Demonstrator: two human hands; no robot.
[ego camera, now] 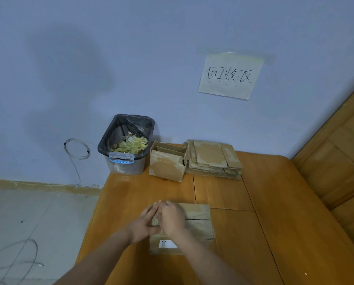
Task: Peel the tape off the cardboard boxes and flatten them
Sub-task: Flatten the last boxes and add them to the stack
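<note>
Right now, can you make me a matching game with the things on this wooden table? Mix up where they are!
Things:
1. clear plastic bin with black liner
2. open brown cardboard box
3. stack of flattened cardboard
4. flat cardboard box with white label

Places:
A. under both hands
B. far left corner of the table
C. rightmost by the wall
D. between bin and stack

Pairs: 1-B, 2-D, 3-C, 4-A

Bare counter [223,192] lies open ahead; at the far edge a lined bin [126,145], an upright box [167,163] and a flattened stack [213,161] block the wall side.
</note>
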